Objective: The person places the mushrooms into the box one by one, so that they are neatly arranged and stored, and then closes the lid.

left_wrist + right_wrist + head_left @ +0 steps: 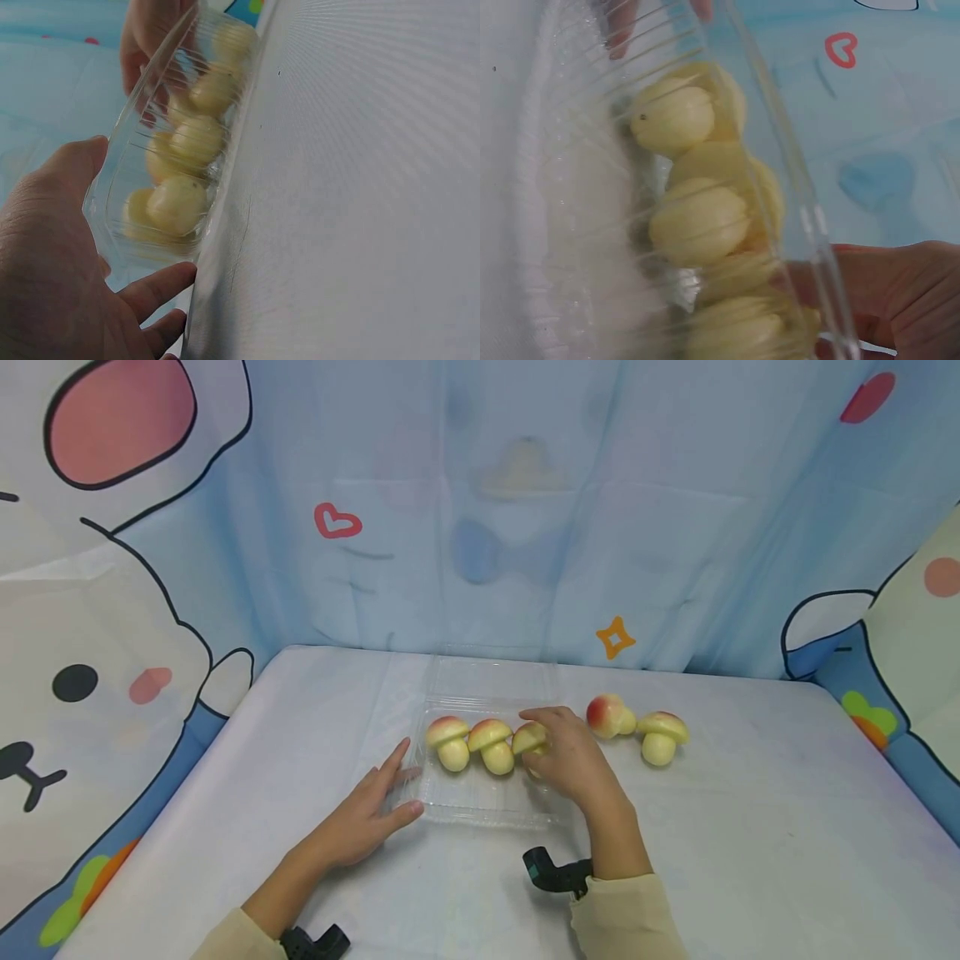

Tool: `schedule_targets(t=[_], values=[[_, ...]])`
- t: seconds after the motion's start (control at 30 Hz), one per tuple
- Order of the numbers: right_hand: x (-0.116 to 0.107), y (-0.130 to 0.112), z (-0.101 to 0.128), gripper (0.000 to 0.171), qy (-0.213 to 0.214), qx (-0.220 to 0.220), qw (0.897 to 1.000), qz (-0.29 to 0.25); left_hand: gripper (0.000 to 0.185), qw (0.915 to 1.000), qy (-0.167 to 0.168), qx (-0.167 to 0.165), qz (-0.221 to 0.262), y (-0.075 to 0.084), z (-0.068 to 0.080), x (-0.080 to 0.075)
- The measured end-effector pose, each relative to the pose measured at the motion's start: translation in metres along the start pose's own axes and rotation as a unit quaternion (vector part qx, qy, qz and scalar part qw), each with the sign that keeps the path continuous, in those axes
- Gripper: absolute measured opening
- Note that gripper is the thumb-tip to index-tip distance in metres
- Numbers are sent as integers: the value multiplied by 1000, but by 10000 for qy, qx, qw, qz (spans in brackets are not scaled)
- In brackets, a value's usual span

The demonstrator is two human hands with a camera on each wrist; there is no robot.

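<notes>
Right hand (572, 758) curled over mushroom (529, 740)

No readable text, labels, brands or numbers anywhere, only drawn signs on the backdrop cloth (525, 510), a red heart outline (337, 521), an orange four-pointed star (615, 637)

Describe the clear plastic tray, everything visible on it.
The clear plastic tray is a thin, see-through clamshell with ribbed walls, lying flat on the white table near the middle, its lid open toward the backdrop. Three mushroom-shaped toys sit in a row inside, stems toward the camera. The left hand rests with straight fingers against its left edge; the right hand reaches in over its right side, covering the third toy. Two more toys lie outside, to its right.
</notes>
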State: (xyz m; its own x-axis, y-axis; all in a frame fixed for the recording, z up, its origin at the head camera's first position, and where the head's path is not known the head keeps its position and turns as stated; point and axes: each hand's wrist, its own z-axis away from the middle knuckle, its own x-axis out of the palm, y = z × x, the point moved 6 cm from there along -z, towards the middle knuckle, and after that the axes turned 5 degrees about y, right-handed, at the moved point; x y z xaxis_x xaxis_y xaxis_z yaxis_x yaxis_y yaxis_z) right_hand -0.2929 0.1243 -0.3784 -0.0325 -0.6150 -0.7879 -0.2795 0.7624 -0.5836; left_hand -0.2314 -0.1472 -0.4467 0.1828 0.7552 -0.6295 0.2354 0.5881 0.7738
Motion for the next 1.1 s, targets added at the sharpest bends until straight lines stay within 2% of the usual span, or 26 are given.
schedule_targets(t=[0.17, 0.53, 0.8, 1.1], values=[[-2, 1, 2, 53, -24, 25, 9998, -189, 88, 10000, 6, -11, -29, 0, 0, 0], [-6, 0, 2, 55, 28, 106, 9996, -257, 88, 10000, 11, 1, -24, -1, 0, 0], [-15, 5, 4, 55, 223, 178, 9988, -398, 88, 10000, 6, 24, -35, -1, 1, 1], [-28, 10, 7, 49, 656, 66, 9960, -603, 87, 10000, 28, 43, -78, 0, 1, 0]])
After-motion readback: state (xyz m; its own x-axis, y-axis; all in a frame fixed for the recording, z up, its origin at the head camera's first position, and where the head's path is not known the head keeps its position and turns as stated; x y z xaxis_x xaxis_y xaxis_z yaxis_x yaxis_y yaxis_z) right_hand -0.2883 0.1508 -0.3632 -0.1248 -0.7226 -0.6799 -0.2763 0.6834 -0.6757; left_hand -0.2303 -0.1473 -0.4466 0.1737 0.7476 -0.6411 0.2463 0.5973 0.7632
